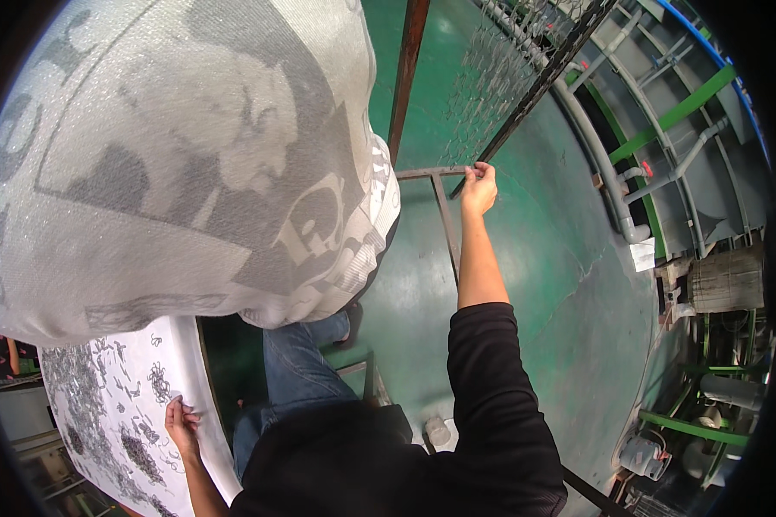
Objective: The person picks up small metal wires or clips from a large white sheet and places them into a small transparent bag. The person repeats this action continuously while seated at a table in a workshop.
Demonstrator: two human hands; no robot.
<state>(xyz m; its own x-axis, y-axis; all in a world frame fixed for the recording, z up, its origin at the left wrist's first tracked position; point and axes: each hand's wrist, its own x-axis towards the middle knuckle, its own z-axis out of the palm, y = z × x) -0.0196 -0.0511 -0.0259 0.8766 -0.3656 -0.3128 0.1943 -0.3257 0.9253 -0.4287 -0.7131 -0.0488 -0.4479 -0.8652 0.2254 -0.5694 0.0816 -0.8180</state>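
Note:
My right arm reaches forward, and my right hand [479, 189] is closed at the corner of a dark metal frame [431, 174], its fingers pinched on the end of the crossbar. Rows of small wire pieces [483, 95] hang inside the frame, above that hand. My left hand [182, 424] is low at the left, over the edge of a white-covered table [181, 345]. Its fingers are curled together, and whatever they may hold is too small to make out. Loose heaps of small dark wire pieces [142, 452] are scattered on the table beside it.
A person in a grey-and-white patterned top [190, 172] stands very close, blocking the upper left. Grey pipes [612, 194] and green-framed tanks [672, 116] line the right side. A wooden barrel-like tub [727, 280] and a bucket [645, 457] stand farther down. The floor [543, 345] is green.

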